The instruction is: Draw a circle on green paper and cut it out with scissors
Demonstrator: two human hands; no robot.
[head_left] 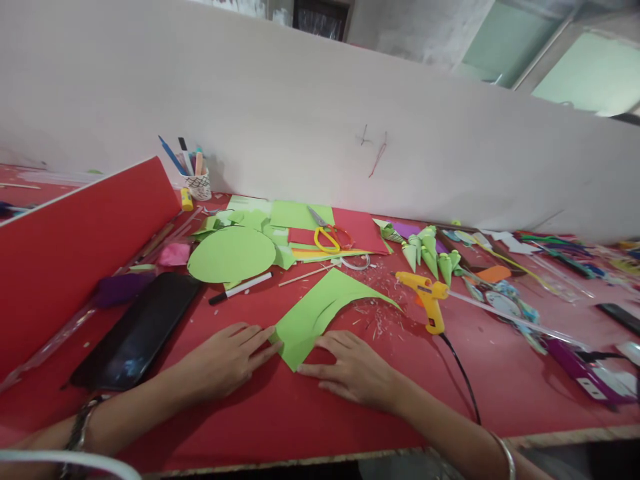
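Note:
A green paper piece (pixel 313 310) with one curved edge lies on the red table between my hands. My left hand (pixel 230 357) rests at its left corner, fingertips on the edge, fingers stretched out. On the near right side, my right hand (pixel 347 367) touches the paper with its fingertips, the fingers spread and slightly bent. Above my left hand lies a green paper oval (pixel 233 255), with a black-capped white marker (pixel 241 288) below it. Scissors (pixel 327 237) with yellow and red handles rest on stacked coloured paper behind. A yellow glue gun (pixel 426 297) lies to the right.
A black phone (pixel 137 330) lies left of my left hand, beside a tilted red board (pixel 85 247). A pen cup (pixel 199 185) stands at the back. Green paper cones (pixel 427 250) and a purple power strip (pixel 583 373) are on the right. The glue gun's black cord runs to the front edge.

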